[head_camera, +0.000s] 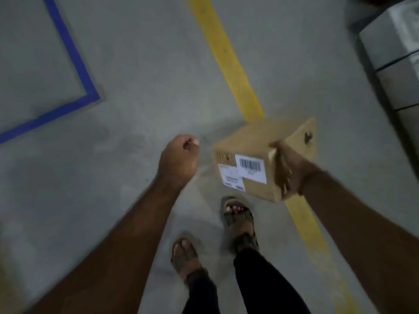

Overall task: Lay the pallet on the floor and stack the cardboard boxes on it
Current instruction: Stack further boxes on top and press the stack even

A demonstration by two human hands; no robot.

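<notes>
The right hand (291,171) is gripping a small cardboard box (254,155) by its right side, holding it in the air above the yellow floor line (229,62). White barcode labels (250,168) are facing the camera. The left hand (179,159) is hanging curled into a loose fist, holding nothing. Two sandalled feet (238,220) are standing on the grey concrete floor (147,75), with blue tape (74,62) marking it toward its far left.

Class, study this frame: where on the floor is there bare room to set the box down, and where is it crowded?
Bare floor lies between the blue tape and the yellow line, and inside the blue corner. It is crowded at right by the grey stack, and below by the feet. The right hand holds the box; the left hand holds nothing.
</notes>
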